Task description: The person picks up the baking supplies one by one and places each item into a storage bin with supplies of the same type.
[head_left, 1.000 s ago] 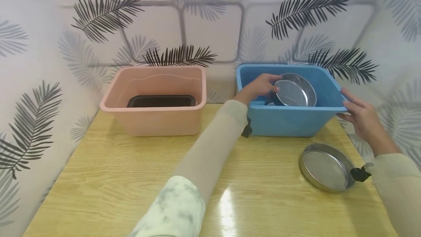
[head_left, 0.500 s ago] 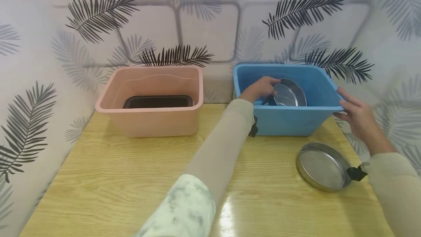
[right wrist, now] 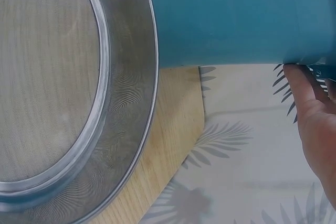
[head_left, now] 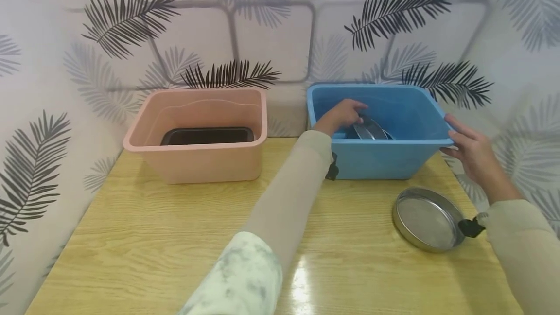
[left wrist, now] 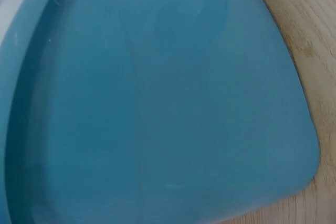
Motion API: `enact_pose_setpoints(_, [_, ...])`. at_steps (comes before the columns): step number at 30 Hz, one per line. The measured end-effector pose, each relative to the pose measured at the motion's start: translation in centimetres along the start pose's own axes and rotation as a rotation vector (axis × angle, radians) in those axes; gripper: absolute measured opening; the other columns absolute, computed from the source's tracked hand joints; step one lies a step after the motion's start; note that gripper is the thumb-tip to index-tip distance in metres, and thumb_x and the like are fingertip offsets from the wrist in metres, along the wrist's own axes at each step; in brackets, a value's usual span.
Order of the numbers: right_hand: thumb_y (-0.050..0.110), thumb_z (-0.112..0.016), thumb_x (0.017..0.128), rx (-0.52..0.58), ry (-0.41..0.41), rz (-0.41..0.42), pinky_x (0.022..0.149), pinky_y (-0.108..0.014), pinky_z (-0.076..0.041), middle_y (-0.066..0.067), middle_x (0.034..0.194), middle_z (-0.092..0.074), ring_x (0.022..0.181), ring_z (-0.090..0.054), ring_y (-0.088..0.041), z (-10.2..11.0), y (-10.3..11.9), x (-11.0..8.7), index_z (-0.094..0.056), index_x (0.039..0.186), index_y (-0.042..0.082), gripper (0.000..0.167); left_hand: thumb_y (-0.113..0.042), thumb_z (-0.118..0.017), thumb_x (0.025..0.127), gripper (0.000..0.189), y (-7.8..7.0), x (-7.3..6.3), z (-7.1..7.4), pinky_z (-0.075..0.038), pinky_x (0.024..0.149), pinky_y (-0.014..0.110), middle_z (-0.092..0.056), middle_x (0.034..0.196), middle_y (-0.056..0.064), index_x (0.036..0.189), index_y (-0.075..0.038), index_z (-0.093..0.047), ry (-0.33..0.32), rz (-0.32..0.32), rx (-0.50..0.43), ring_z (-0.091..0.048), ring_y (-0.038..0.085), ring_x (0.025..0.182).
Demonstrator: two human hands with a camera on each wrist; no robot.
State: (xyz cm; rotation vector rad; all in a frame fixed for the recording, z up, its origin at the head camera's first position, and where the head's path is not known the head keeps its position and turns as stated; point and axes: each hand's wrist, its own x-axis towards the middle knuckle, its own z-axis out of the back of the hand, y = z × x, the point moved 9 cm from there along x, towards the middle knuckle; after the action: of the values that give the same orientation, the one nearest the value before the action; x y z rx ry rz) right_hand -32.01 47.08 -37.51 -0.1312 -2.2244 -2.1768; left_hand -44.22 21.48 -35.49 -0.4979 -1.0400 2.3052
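My left hand (head_left: pixel 345 113) reaches into the blue bin (head_left: pixel 376 159) at the back right and holds a round metal pan (head_left: pixel 370 128) by its edge. The pan stands tilted inside, its lower part hidden behind the bin's front wall. With fingers curled at the bin's right rim, my right hand (head_left: pixel 474 152) grips it; the right wrist view also shows this hand (right wrist: pixel 317 124) at the blue wall. On the table below it lies a round metal sieve (head_left: pixel 428 220), whose fine mesh (right wrist: pixel 42 77) fills the left of that view. The left wrist view shows only the bin's outer wall (left wrist: pixel 173 108) and wood.
A pink bin (head_left: pixel 205 164) stands at the back left with a black tray-like object (head_left: pixel 207 135) inside. Both bins sit on a wooden table (head_left: pixel 175 237) against a leaf-patterned wall (head_left: pixel 271 43). The sieve lies near the table's right edge.
The pan has gone lower into the blue bin and tilted, so less of it shows. My left hand has stayed at its edge. The right hand keeps its hold on the rim.
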Motion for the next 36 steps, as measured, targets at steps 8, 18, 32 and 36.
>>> enact_pose_setpoints(8, [0.017,-0.054,0.105,-0.018,0.009,-0.004,0.082,-0.014,-0.057,0.005,0.17,-0.012,0.148,-0.032,-0.016,-0.3,-0.1,0.1,-0.025,0.159,0.008,0.062,-0.005,-0.055,0.103,0.051,-0.3,-0.2,0.4,-0.052,0.106,0.034,-0.045,0.156,0.013,0.153,-0.011,-0.045,0.046,-0.033,-0.357,-0.05,0.023,0.139])
enact_pose_setpoints(18, [0.018,-0.054,0.106,-0.025,-0.003,-0.012,0.081,-0.013,-0.057,0.008,0.169,-0.012,0.147,-0.033,-0.015,0.0,-0.3,-0.1,-0.023,0.16,0.009,0.063,-0.008,-0.059,0.102,0.051,-2.9,-2.7,0.1,-0.053,0.101,0.026,-0.051,0.151,0.009,0.151,-0.012,-0.047,0.119,-0.178,-0.517,-0.053,0.019,0.135])
enact_pose_setpoints(32, [0.018,-0.054,0.105,-0.027,-0.006,-0.012,0.079,-0.013,-0.057,0.008,0.169,-0.014,0.131,-0.051,0.0,0.0,-0.1,0.2,-0.022,0.159,0.007,0.064,-0.019,-0.058,0.103,0.051,-5.9,-8.7,-1.9,-0.054,0.097,0.022,-0.054,0.15,0.007,0.152,-0.014,-0.046,0.204,-0.323,-0.431,-0.064,0.016,0.121])
enact_pose_setpoints(36, [0.016,-0.054,0.105,-0.007,0.0,0.007,0.079,-0.014,-0.058,0.006,0.169,-0.015,0.117,-0.06,0.007,0.1,0.0,0.2,-0.023,0.158,0.004,0.063,-0.016,-0.059,0.103,0.049,-6.0,-9.8,-4.1,-0.055,0.098,0.026,-0.055,0.148,0.012,0.151,-0.01,-0.048,0.221,-0.34,-0.462,-0.064,0.013,0.12])
